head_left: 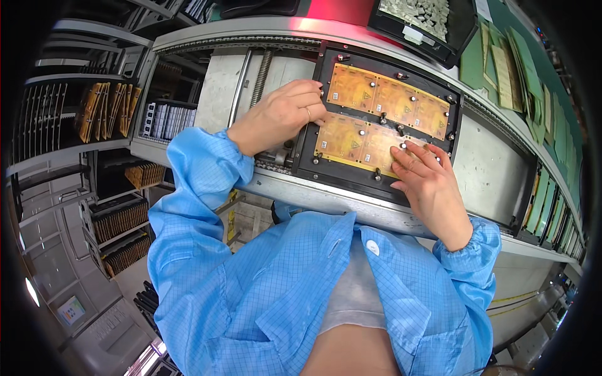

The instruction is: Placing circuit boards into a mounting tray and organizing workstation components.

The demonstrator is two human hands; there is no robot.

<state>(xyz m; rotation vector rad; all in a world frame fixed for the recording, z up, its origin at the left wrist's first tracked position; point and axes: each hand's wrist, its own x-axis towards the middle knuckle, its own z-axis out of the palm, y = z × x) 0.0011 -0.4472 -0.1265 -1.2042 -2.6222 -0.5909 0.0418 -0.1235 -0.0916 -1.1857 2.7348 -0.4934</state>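
Observation:
A black fixture (305, 164) lies on the conveyor, carrying two amber circuit board panels: an upper panel (354, 84) and a lower panel (338, 141). Black pins and small white-topped parts stand up along both. My left hand (282, 116), with a ring on one finger, bends its fingers over the fixture's left edge, between the panels' left ends. What its fingertips pinch there, if anything, is hidden. On the right part of the lower panel rests my right hand (426, 178), fingers spread and stretched out, their tips beside a white-topped part (403, 145).
Metal conveyor rails (276, 182) run along the near and far sides. A black bin (407, 34) of small pale pieces stands beyond the fixture. Green boards (523, 75) lean at the far right. Racks with amber boards (100, 113) stand at the left.

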